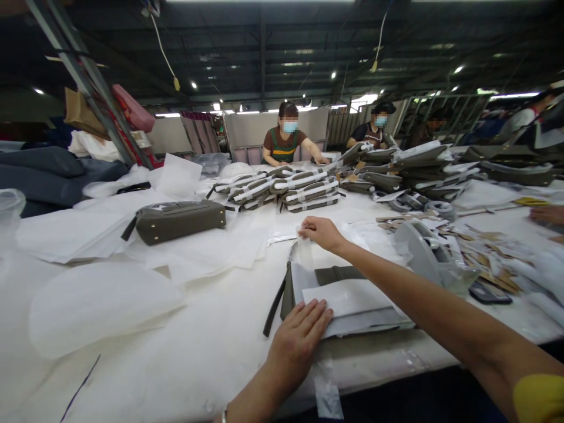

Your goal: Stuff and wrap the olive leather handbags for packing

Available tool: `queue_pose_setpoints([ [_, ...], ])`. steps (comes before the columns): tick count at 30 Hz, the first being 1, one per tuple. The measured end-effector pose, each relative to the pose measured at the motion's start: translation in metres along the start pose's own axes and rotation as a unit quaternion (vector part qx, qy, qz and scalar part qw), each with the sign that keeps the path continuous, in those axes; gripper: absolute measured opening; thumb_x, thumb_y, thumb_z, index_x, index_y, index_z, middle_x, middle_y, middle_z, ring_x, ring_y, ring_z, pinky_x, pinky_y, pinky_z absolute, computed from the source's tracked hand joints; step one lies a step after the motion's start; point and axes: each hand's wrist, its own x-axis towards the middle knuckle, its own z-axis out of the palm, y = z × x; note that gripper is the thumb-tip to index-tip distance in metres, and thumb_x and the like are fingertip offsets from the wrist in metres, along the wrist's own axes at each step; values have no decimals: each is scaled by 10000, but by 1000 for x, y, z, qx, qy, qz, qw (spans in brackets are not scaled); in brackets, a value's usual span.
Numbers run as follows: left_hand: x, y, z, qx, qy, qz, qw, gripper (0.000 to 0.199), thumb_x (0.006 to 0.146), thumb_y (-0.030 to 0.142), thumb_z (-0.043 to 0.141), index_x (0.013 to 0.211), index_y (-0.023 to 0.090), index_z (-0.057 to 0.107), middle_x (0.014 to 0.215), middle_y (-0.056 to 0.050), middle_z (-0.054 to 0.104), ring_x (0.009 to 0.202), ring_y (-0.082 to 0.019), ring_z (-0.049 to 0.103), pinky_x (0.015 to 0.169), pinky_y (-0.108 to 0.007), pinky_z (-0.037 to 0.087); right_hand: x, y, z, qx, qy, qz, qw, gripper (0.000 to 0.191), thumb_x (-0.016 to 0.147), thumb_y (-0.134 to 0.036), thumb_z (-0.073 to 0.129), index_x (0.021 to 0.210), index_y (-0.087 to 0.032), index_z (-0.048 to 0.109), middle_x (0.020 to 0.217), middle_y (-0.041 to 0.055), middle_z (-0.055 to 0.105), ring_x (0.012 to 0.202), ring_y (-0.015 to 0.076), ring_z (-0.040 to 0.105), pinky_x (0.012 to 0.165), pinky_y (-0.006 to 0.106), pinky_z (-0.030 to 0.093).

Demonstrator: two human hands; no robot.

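A dark olive handbag (343,274) lies in front of me at the table's near edge, partly covered by white wrapping paper (348,296). My left hand (302,335) rests flat on the paper at the bag's left end, fingers stretched out. Beyond the bag's far edge, my right hand (324,234) is closed in a pinch on the top of a translucent strip, which looks like clear tape (305,251). The strip hangs down to the bag's far left corner. A dark strap (275,302) sticks out at the bag's left side.
Another olive bag (180,222) sits on paper sheets at the left. Stacked wrapped bags (304,188) fill the back. A grey tape dispenser (420,249), a phone (490,292) and scattered tags (497,258) lie at the right. A co-worker (288,138) works across the table.
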Motion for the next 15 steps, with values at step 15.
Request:
queue_pose_setpoints([
  [15,4,5,-4,-55,-2,-41,998,434,1000,141,345,1407,166,491,1389,-76,588,1309,-199,518,1117,-393,432,-165,-21,11,-136,-67,-98,984,123,943,-255,571,918,-226,688,879,16,746,825,178,701,768,272,513],
])
